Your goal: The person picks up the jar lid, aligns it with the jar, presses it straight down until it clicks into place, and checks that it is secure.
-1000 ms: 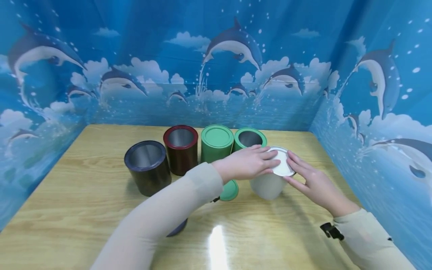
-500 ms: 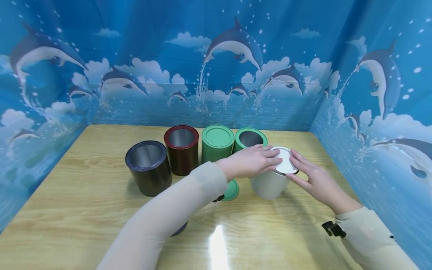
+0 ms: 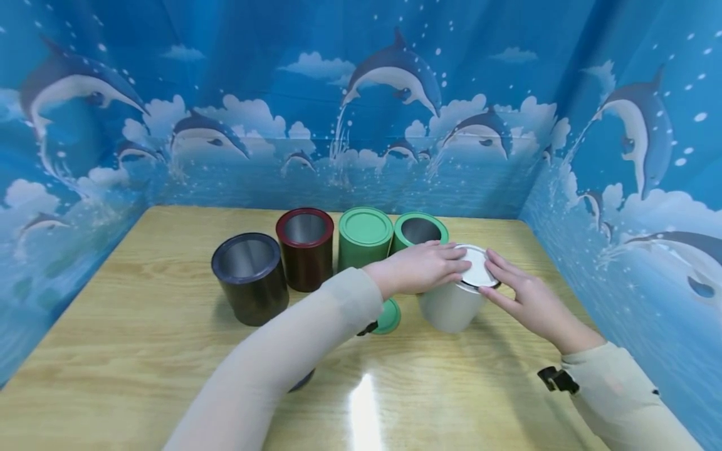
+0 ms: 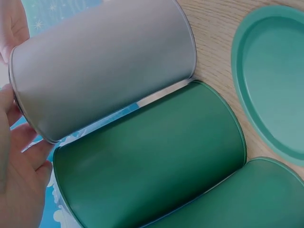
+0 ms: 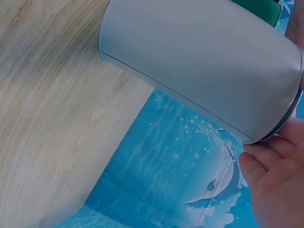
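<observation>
A white can [image 3: 451,307] stands on the wooden table [image 3: 141,313] with a white lid [image 3: 478,272] lying on its top. My left hand [image 3: 425,268] lies flat on the lid's left side, fingers straight. My right hand [image 3: 521,291] presses its straight fingers on the lid's right edge. The left wrist view shows the white can [image 4: 99,66] beside a green can [image 4: 152,161]. In the right wrist view the white can [image 5: 199,61] fills the upper part, with my right hand's fingers [image 5: 278,175] at its rim.
Behind stand an open green can [image 3: 418,230], a lidded green can [image 3: 363,238], an open dark red can [image 3: 304,247] and an open dark blue can [image 3: 248,277]. A loose green lid [image 3: 388,316] lies by my left forearm. Blue dolphin-print walls enclose the table.
Both hands stayed on the white lid; the fingers shifted only slightly. The cans have not moved.
</observation>
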`<state>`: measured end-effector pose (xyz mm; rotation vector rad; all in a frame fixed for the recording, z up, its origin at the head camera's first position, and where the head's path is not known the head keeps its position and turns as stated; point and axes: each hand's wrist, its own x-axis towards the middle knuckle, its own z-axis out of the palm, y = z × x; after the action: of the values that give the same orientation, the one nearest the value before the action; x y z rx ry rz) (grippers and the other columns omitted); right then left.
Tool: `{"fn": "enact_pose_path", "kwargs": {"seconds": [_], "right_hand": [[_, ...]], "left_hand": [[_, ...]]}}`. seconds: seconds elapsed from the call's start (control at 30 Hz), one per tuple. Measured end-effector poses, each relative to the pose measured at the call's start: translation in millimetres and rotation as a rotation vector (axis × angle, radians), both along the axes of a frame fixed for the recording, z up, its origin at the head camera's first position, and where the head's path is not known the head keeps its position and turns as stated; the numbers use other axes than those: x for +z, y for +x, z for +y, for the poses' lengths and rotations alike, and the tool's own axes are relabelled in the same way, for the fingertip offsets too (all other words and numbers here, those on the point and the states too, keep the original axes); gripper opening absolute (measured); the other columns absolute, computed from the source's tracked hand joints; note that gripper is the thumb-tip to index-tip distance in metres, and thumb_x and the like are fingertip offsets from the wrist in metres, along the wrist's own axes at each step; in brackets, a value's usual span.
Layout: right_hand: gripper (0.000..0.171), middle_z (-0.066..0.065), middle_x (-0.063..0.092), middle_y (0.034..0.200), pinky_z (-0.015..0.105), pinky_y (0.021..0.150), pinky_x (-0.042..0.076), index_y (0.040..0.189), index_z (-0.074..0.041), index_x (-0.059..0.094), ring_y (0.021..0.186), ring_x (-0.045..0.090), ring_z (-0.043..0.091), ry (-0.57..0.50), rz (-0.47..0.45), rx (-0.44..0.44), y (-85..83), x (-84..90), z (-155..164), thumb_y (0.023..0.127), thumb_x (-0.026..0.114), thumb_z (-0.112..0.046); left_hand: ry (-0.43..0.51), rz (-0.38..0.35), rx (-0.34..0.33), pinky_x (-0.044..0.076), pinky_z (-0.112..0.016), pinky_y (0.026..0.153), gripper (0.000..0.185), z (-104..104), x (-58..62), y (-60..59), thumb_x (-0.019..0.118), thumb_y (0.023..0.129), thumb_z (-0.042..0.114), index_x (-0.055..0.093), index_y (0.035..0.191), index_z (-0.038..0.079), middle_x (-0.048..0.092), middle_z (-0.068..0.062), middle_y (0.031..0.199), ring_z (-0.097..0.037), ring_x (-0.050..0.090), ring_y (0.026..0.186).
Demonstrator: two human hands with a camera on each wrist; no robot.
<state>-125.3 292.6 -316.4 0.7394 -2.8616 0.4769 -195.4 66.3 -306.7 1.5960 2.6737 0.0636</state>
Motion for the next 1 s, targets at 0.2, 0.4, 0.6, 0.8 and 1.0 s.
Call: {"fn": "enact_pose_path", "kwargs": {"seconds": [0.2,0.4,0.6,0.8,1.0], "right_hand": [[0.059,0.02,0.029,0.147,0.058,0.091,0.039,0.138,0.005,0.04,0.123,0.038,0.045,-0.006,-0.063,-0.028,-1.8,0.4,-0.2,0.095,0.055,-0.032],[0.059,0.019,0.028,0.148,0.059,0.092,0.038,0.138,0.005,0.04,0.124,0.037,0.045,-0.016,-0.075,-0.04,-2.5,-0.7,-0.2,0.095,0.054,-0.033],[0.06,0.018,0.024,0.15,0.059,0.095,0.035,0.14,0.003,0.037,0.127,0.034,0.044,-0.009,-0.118,-0.047,-2.4,1.3,-1.7,0.096,0.052,-0.035],[0.061,0.018,0.021,0.151,0.059,0.096,0.034,0.141,0.003,0.035,0.129,0.03,0.044,-0.011,-0.158,-0.051,-2.3,2.5,-1.6,0.097,0.05,-0.036],[0.06,0.018,0.023,0.15,0.059,0.096,0.033,0.14,0.004,0.037,0.13,0.03,0.044,-0.034,-0.157,-0.042,-2.7,0.5,-0.7,0.096,0.051,-0.035]], "left_hand": [[0.008,-0.012,0.016,0.013,-0.033,0.113,0.047,0.3,-2.5,-2.0,0.029,0.102,0.037,0.033,0.147,0.022,0.024,-0.002,0.152,-0.017,0.019,0.139],[0.022,-0.023,0.029,0.012,-0.033,0.113,0.047,0.4,-3.9,-2.5,0.029,0.102,0.038,0.034,0.146,0.023,0.024,-0.002,0.152,-0.017,0.018,0.14],[0.027,-0.032,0.037,0.012,-0.033,0.113,0.047,0.8,-4.7,-2.2,0.029,0.102,0.037,0.033,0.146,0.022,0.023,-0.002,0.153,-0.017,0.017,0.14],[0.037,-0.046,0.049,0.012,-0.033,0.113,0.046,1.5,-5.7,-0.7,0.028,0.102,0.036,0.034,0.146,0.021,0.023,-0.002,0.153,-0.017,0.016,0.14],[0.035,-0.056,0.068,0.015,-0.032,0.112,0.045,3.7,-3.2,2.1,0.03,0.103,0.034,0.037,0.145,0.021,0.022,-0.003,0.153,-0.015,0.016,0.14]]}}
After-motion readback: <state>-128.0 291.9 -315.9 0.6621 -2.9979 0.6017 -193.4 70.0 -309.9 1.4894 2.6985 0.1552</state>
